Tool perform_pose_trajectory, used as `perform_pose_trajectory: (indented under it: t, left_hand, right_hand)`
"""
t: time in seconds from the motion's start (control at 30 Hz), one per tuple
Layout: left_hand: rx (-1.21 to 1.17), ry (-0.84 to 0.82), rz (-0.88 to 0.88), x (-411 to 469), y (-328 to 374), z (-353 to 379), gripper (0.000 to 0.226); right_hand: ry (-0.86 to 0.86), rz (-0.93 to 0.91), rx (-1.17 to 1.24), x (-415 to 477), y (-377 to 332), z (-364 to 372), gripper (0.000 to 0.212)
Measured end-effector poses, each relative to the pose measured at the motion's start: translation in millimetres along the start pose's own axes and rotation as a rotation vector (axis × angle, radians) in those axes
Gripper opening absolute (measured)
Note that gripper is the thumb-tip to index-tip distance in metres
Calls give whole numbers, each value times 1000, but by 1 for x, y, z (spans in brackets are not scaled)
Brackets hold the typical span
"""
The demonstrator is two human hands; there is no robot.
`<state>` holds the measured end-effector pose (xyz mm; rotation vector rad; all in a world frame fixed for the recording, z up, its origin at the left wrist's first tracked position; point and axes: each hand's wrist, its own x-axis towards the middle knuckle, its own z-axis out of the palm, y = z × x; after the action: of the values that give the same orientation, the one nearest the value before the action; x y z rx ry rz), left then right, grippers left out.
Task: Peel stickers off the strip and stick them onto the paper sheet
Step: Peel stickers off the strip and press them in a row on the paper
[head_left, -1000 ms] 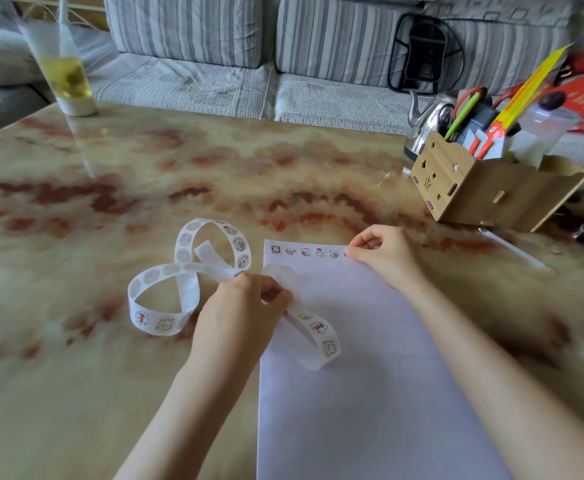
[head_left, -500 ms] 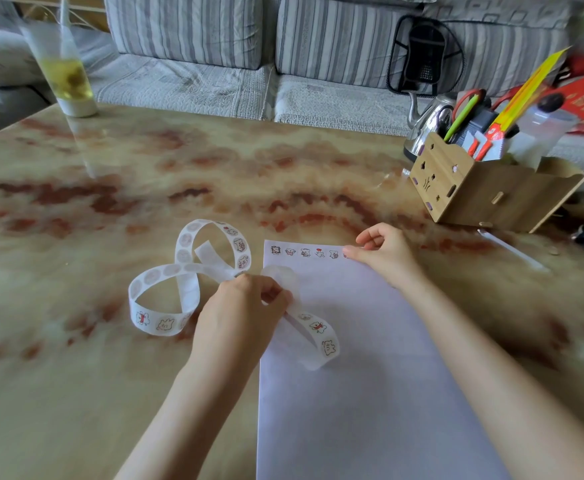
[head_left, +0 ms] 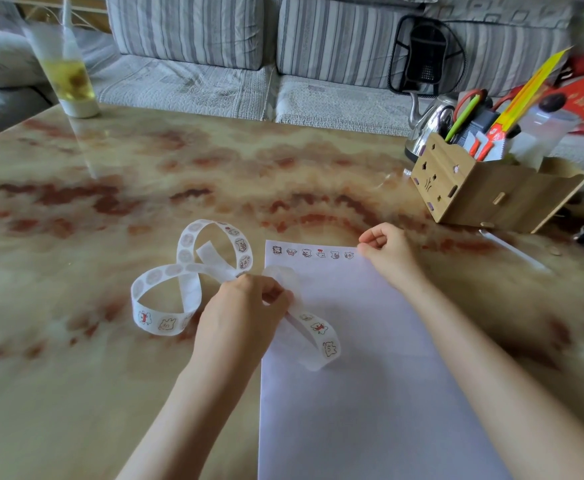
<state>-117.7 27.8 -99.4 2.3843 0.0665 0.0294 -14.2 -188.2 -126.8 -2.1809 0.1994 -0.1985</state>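
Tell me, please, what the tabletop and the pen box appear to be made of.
Tabletop: seemingly polished stone, marble-like or imitation; glossy, beige with red-brown veining, mirroring the glass. Pen box: probably thin plywood, matt and pale, with cut-out holes and tabbed joints.

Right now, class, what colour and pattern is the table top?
The table top is marbled beige with reddish-brown blotches; the head view shows it best.

White paper sheet (head_left: 370,410) lying flat on the worktop (head_left: 283,174), six small cartoon-animal stickers (head_left: 313,253) in a row along its far edge. Just left of it, white sticker strip (head_left: 190,292) looped in a figure-eight, one end curling over the sheet's left side, more printed animals showing.
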Motion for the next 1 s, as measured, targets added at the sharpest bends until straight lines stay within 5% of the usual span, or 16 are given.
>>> perform_pose_trajectory:
  t: [0.17, 0.37, 0.8, 1.0]
  left_hand:
    - [-209, 105, 18, 3, 4, -4, 18]
    - [-385, 186, 39, 2, 8, -12, 20]
    - [-511, 140, 42, 1, 15, -16, 23]
    - [-697, -16, -15, -4, 23, -22, 37]
  right_hand:
    - [-13, -146, 46, -36, -37, -16, 10]
    - [-410, -182, 200, -96, -77, -21, 7]
    - [-359, -242, 257, -103, -75, -20, 8]
    - [-261, -279, 266, -105, -74, -19, 11]
